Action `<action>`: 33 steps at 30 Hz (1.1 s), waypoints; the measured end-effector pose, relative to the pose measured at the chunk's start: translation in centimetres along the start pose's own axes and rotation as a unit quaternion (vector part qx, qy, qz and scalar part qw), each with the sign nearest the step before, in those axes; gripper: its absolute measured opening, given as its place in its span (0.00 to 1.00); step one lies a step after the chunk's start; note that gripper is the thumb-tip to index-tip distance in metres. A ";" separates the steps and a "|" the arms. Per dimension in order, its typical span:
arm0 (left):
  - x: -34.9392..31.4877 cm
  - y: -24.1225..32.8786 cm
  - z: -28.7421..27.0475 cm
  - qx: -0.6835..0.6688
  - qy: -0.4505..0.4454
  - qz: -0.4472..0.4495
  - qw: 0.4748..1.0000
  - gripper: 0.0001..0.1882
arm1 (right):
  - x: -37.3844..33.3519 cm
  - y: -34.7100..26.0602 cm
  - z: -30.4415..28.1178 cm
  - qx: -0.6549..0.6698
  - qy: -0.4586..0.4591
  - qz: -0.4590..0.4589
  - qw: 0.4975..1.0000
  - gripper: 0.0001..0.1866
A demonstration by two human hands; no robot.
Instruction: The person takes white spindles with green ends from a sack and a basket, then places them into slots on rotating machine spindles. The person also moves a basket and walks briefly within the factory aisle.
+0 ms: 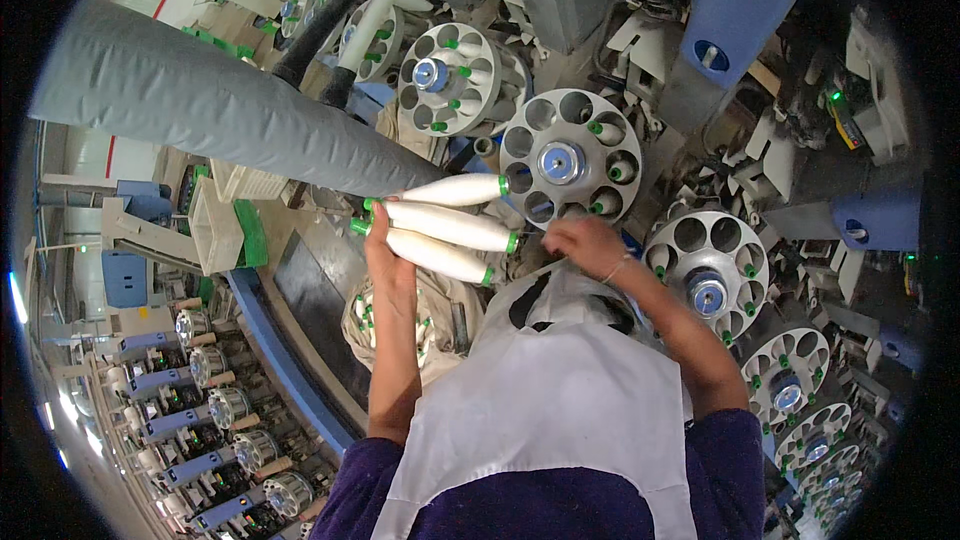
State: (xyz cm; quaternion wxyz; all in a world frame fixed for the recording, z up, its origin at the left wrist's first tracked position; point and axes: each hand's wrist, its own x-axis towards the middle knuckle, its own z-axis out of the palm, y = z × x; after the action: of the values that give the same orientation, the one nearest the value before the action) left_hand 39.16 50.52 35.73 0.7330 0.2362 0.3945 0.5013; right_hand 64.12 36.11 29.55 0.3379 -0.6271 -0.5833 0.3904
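My left hand is closed around the ends of three yarn bobbins, long and wound with white yarn, with green tips. They fan out to the right, roughly level. Just right of their tips, my right hand has its fingers curled in a pinch; whatever lies between them is too small to make out. Right above that hand is a round bobbin magazine with a ring of round pockets and a blue hub. Green bobbin tips show in a few of its pockets.
A sack with more green-tipped bobbins stands below my left hand. More round magazines, one at the right and another farther back, line the machine. A thick grey padded duct crosses the upper left. A blue rail runs at the left.
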 end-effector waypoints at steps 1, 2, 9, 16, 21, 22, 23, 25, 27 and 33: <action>0.4 0.0 0.3 0.029 0.021 -0.010 0.999 0.16 | 0.1 0.5 -1.2 0.034 0.086 0.020 0.995 0.10; 0.7 -0.3 0.7 0.057 0.034 -0.007 0.998 0.15 | -0.1 1.3 -2.8 0.108 0.106 0.049 0.987 0.11; 1.4 -6.3 3.5 0.393 0.006 0.261 0.882 0.13 | 3.9 4.7 -1.4 0.191 0.240 -0.096 0.947 0.09; 2.1 -10.9 5.2 0.430 -0.011 0.295 0.853 0.16 | 7.3 3.6 2.5 0.552 0.213 0.089 0.801 0.15; 0.9 -11.1 3.7 0.484 -0.078 0.327 0.808 0.13 | 6.7 4.6 1.8 0.468 0.195 0.134 0.851 0.12; 0.6 -10.5 3.2 0.476 -0.091 0.314 0.816 0.13 | 6.4 4.7 1.3 0.466 0.169 0.140 0.857 0.12; 0.2 -9.7 2.7 0.495 -0.100 0.269 0.820 0.13 | 6.2 4.4 0.5 0.454 0.153 0.146 0.866 0.12; -0.8 -7.8 1.3 0.535 -0.118 0.205 0.811 0.14 | 6.3 3.3 -1.2 0.388 0.140 0.106 0.905 0.13; -2.0 -6.0 -0.3 0.534 -0.154 0.167 0.814 0.14 | 7.0 1.5 -3.9 0.231 0.136 0.048 0.962 0.15; -6.6 -3.6 -5.3 0.481 -0.070 0.112 0.867 0.14 | 8.6 -5.7 -6.9 0.020 0.292 -0.093 0.952 0.12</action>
State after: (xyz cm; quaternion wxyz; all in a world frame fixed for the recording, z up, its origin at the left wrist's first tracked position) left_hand 35.53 42.76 32.29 0.4930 0.6369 0.5052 0.3101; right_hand 67.70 45.45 37.01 0.5407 -0.6499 -0.5070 0.1682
